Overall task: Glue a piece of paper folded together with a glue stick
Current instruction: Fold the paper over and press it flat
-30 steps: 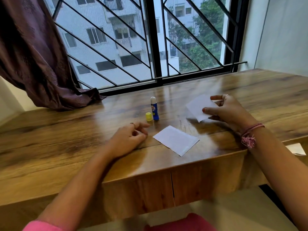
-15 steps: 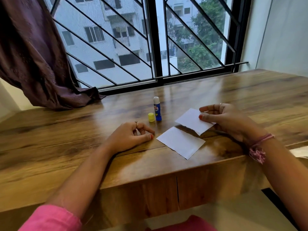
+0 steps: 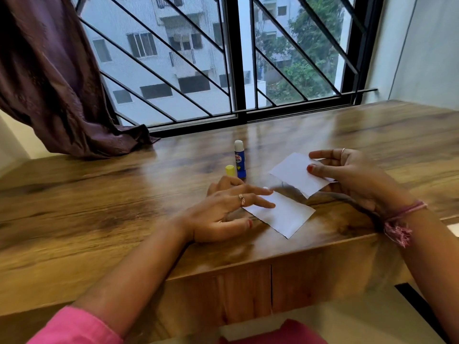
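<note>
Right hand (image 3: 352, 177) pinches one white paper piece (image 3: 296, 173) between thumb and fingers, raised just above the desk (image 3: 99, 194). Left hand (image 3: 223, 212), fingers extended and spread, rests on the second paper piece (image 3: 285, 214) lying flat near the desk's front edge. Uncapped glue stick (image 3: 240, 158) stands upright behind, yellow cap (image 3: 230, 170) just beside it.

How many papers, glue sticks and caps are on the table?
Papers: 2, one lying on the table under the left hand fingers, one held by the right hand
Glue sticks: 1, blue, standing open
Caps: 1, yellow
Total: 4
</note>
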`<state>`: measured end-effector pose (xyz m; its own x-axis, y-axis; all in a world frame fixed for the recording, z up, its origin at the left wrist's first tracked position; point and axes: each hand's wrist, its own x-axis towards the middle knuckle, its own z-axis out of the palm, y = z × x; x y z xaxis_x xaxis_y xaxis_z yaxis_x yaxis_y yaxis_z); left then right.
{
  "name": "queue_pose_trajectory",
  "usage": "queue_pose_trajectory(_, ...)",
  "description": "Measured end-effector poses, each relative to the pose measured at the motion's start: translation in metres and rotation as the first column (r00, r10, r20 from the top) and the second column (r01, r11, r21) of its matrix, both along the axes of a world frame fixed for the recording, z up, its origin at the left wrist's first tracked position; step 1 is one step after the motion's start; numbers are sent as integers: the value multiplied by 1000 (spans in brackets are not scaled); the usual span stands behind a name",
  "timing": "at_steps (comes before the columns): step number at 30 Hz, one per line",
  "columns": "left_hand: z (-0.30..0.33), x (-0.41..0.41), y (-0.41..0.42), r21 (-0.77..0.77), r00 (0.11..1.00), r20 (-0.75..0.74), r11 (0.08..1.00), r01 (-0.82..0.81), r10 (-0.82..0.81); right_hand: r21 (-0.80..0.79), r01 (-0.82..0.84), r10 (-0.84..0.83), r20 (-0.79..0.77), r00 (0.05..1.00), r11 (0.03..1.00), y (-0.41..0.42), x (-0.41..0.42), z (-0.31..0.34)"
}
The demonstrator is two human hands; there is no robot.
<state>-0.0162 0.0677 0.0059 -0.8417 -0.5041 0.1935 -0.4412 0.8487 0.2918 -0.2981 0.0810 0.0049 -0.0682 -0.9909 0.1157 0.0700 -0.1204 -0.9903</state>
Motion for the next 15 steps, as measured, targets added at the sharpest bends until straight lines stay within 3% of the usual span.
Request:
queue_pose_trajectory(10,1,-9,6,108,997,71,994,-4,-4,-2,14,-14,-14,1000,1000,1,-1,-1)
queue_pose_trajectory(15,2,-14,10,55,993,110,997,-44,38,1,10,-10,-19,1000,1000,-1,-2,-3)
